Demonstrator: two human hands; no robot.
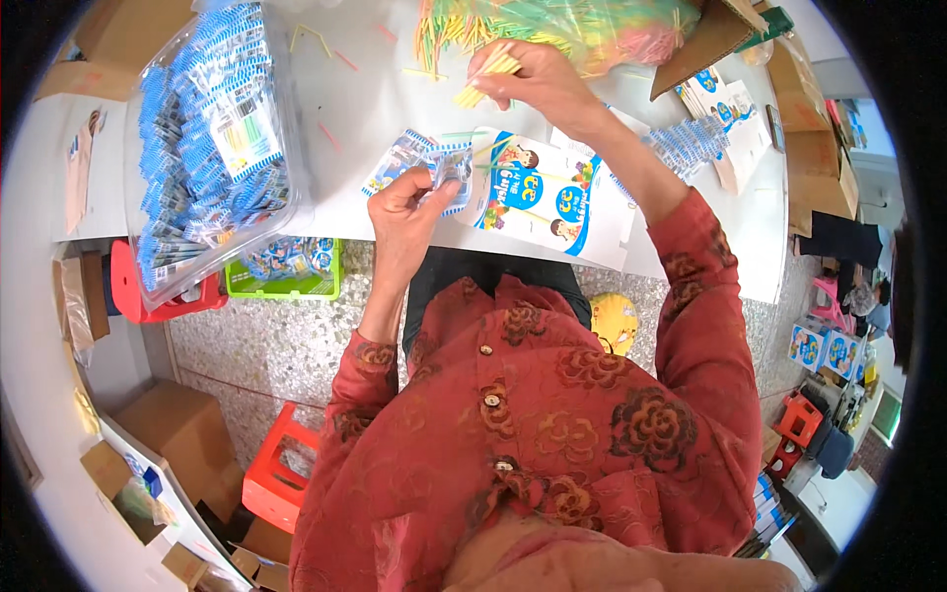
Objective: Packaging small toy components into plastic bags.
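My right hand (523, 74) reaches across the white table (365, 109) and pinches a small bundle of yellow sticks (478, 84) at the edge of a big heap of coloured sticks (552, 25). My left hand (404, 202) holds a small clear plastic packet (449, 173) above several blue-and-white printed cards (404, 158). A flat white-and-blue printed carton (538, 192) lies on the table between the two hands.
A clear bag full of blue-and-white packets (212, 138) fills the table's left side. More printed cards (715, 109) and cardboard boxes (814, 148) sit at the right. A green basket (286, 271), red stools (276, 474) and cartons (187, 429) stand on the speckled floor.
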